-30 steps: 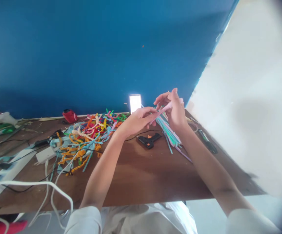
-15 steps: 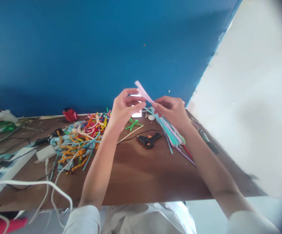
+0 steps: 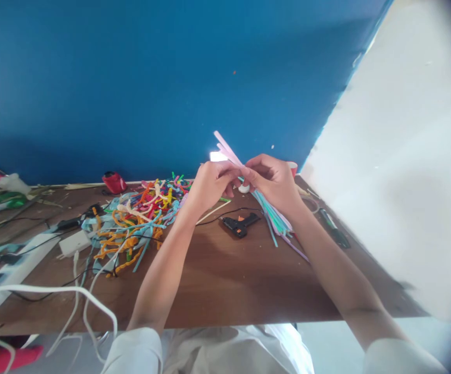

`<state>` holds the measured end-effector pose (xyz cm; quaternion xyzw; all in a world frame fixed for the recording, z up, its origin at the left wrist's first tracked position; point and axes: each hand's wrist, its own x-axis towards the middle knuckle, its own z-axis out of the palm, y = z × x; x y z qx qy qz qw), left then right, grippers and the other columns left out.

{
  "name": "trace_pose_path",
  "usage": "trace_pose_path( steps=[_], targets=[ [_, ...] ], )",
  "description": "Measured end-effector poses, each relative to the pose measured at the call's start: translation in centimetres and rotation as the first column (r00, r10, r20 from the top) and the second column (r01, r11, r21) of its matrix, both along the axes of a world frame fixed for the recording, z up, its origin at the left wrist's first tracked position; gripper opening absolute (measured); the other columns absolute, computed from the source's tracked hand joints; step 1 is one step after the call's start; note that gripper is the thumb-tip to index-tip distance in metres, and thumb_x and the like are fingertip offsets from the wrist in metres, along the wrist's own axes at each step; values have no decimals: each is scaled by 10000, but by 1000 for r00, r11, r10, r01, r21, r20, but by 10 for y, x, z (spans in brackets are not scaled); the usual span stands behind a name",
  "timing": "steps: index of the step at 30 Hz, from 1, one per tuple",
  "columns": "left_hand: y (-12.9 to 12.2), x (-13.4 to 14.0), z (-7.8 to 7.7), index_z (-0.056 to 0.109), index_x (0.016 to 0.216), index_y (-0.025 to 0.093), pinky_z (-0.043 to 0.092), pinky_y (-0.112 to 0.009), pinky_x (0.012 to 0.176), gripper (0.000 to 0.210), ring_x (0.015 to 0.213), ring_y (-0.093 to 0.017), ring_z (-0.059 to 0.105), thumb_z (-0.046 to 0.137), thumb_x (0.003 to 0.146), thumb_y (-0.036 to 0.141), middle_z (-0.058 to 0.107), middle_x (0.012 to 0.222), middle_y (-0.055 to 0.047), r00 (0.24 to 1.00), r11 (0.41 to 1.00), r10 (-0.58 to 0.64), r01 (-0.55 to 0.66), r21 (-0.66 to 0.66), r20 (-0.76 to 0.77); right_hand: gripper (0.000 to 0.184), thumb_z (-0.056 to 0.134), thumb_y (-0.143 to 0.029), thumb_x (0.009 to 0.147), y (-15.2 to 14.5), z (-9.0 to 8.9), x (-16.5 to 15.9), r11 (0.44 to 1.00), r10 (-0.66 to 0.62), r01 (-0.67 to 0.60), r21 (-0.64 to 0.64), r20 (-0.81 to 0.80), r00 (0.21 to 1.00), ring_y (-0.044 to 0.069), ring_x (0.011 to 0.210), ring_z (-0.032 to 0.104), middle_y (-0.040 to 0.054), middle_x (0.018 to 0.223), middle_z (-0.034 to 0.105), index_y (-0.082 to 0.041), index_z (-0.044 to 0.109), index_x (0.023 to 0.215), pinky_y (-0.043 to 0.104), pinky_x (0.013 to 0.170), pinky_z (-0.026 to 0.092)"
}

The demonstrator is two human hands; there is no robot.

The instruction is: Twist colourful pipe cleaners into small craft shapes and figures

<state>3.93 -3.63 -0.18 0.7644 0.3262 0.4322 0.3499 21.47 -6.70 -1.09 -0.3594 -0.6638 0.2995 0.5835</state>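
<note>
A few pink pipe cleaners (image 3: 226,148) are held up above the table, their free ends slanting to the upper left. My right hand (image 3: 273,181) pinches them between thumb and fingers. From the left, my left hand (image 3: 214,183) closes on the same strands just beside the right fingertips; its fingertips are partly hidden. Under my right hand lies a loose bundle of teal and pink pipe cleaners (image 3: 275,214), whose upper part is covered by the hand. A black glue gun (image 3: 238,225) rests on the table below and between my hands.
Left of my arm spreads a tangled heap of colourful pipe cleaners (image 3: 140,215). A white power strip (image 3: 18,265), a white adapter (image 3: 74,243) and cables (image 3: 93,296) occupy the far left. A bright phone screen (image 3: 216,156) stands behind my hands. A cutter-like tool (image 3: 334,228) lies right.
My left hand has moved right and turned, its fingers now curled against the pink strands by my right fingertips. It now covers most of the phone and the green twisted piece.
</note>
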Motion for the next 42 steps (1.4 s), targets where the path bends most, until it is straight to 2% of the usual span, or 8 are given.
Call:
trace_pose_path(
  steps=[7,10,13,17,24,32,38,42],
  targets=[
    [23,-13,-7,711,904,198,480,-308,743,205,687,-185,653,517,922,261,747,843,-67,858,849,511,-494,186,-55,325,721,-533,840,-11,5,-2,994,-109,108,-10,-24,994,105,497,559,-5,636,668,-211,676,851,252,478,462],
    [31,-18,-13,635,1229,225,435,-399,1018,431,1169,-281,619,642,804,154,644,1338,-127,877,860,477,-452,235,-58,319,697,-528,863,-13,6,-2,993,-119,118,-18,-41,992,102,507,561,-3,647,672,-210,666,847,254,497,470],
    [35,-20,-17,628,1230,212,302,-514,1160,504,1432,-376,380,743,740,202,473,1518,-159,896,891,422,-381,248,-140,316,660,-521,896,-11,4,-2,993,-114,113,-26,-29,993,98,516,572,1,670,685,-206,657,859,253,513,465],
    [32,-18,-17,620,1161,214,485,-454,1010,272,1235,-292,588,501,917,214,626,1280,-135,946,936,323,-322,145,18,321,614,-528,926,-5,-1,-3,996,-73,73,-59,4,997,95,513,584,-5,675,687,-209,634,895,243,489,426],
    [13,-9,-1,648,1160,189,482,-343,1011,277,1245,-240,582,584,939,342,654,1266,-100,997,1000,-13,11,19,75,322,581,-539,943,0,-6,-5,993,8,-7,-118,7,1000,99,516,589,-22,649,659,-219,602,914,226,453,381],
    [7,2,-5,640,1062,155,547,-281,781,316,831,-167,703,709,860,388,724,935,-81,894,864,-441,448,-229,84,321,633,-548,905,2,-8,-2,989,28,-35,-146,-52,998,90,489,532,-59,596,555,-229,607,919,221,435,386],
    [8,-6,-1,672,785,157,370,-215,454,298,438,-79,480,516,944,356,611,597,-5,920,948,-310,279,-152,-241,271,640,-467,921,3,-4,1,995,-24,29,-100,57,998,92,516,559,-24,648,639,-201,633,870,233,487,430],
    [16,-13,-5,674,738,173,306,-229,428,370,379,-86,396,490,944,419,485,468,29,967,989,-105,77,-129,-232,275,630,-460,927,3,0,7,992,-102,110,-64,123,987,91,505,556,1,676,679,-196,640,852,234,483,429]
  ],
)
